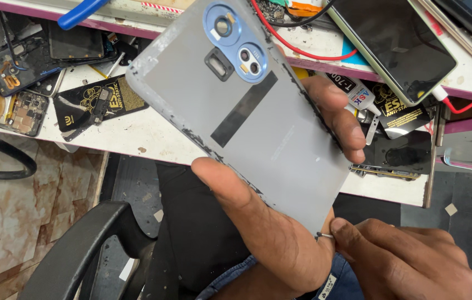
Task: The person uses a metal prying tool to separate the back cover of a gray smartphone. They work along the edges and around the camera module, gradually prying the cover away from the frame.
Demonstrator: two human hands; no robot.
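Item: grey phone back cover (247, 116), inner face up, held above the desk's (147, 136) front edge.
Long axis: camera cutout far-left, lower end near-right.
Left hand (280, 222): closed on cover, thumb across near edge, fingers behind.
Right hand (408, 261): nearer the lower corner, pinching a thin metal tool (325, 235) there.

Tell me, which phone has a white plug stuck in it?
The green-edged phone at top right: a red-wired white plug enters its lower corner.
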